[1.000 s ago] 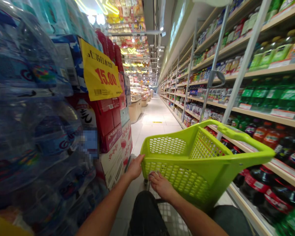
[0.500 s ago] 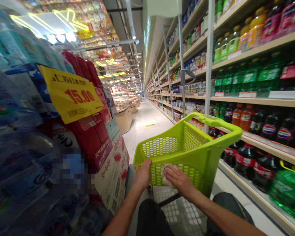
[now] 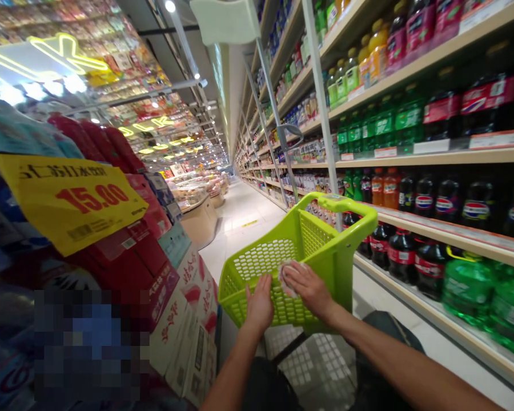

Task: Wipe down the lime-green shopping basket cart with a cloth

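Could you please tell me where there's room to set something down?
Bare pale tiles run between the tan counter and the bottle-filled shelves, with a strip between those shelves and the lime green plastic cart. Crowded: the left side, with stacked red and white cartons, and the cart's near wall, with the left hand, right hand and crumpled white cloth.

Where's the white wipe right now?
In the head view, just right of centre, the white wipe is in the right hand, at the green cart's near side, right of the left hand.
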{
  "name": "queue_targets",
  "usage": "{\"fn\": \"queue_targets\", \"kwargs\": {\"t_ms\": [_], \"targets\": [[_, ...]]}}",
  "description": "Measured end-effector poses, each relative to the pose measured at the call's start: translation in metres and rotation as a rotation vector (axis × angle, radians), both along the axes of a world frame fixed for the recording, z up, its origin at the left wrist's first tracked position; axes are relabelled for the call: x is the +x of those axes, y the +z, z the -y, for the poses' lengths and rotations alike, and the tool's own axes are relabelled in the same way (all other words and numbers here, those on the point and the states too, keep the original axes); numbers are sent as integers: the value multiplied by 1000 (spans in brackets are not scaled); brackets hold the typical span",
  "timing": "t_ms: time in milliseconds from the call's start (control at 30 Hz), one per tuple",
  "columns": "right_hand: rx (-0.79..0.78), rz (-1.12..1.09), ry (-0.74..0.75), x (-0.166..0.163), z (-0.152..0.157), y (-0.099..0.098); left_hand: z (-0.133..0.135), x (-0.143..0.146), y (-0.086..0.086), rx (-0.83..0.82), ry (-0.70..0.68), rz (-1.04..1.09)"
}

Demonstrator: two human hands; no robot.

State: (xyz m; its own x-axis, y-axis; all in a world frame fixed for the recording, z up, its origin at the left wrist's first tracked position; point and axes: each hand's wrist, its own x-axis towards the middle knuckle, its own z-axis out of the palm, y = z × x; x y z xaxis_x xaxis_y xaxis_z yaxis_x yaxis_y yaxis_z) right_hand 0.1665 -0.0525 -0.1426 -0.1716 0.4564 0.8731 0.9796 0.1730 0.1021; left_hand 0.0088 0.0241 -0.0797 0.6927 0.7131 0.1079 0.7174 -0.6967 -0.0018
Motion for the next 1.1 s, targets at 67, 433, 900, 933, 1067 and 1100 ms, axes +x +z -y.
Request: {"fn": "queue_targets", "kwargs": {"t_ms": [67, 433, 900, 933, 1067, 1100], "targets": [[-21, 43, 4, 6, 2, -2, 2, 5, 2, -38, 20, -10], [29, 17, -58, 31, 26, 11, 20, 19, -5, 22, 30, -10], [42, 36, -139, 61, 55, 19, 34, 45, 2, 32, -42, 12], [23, 46, -139, 63, 60, 16, 34, 43, 3, 28, -48, 6], [106, -47, -265, 97, 84, 44, 27, 38, 3, 12, -30, 5], [146, -91, -327, 111, 89, 58, 26, 38, 3, 9, -12, 8]]}}
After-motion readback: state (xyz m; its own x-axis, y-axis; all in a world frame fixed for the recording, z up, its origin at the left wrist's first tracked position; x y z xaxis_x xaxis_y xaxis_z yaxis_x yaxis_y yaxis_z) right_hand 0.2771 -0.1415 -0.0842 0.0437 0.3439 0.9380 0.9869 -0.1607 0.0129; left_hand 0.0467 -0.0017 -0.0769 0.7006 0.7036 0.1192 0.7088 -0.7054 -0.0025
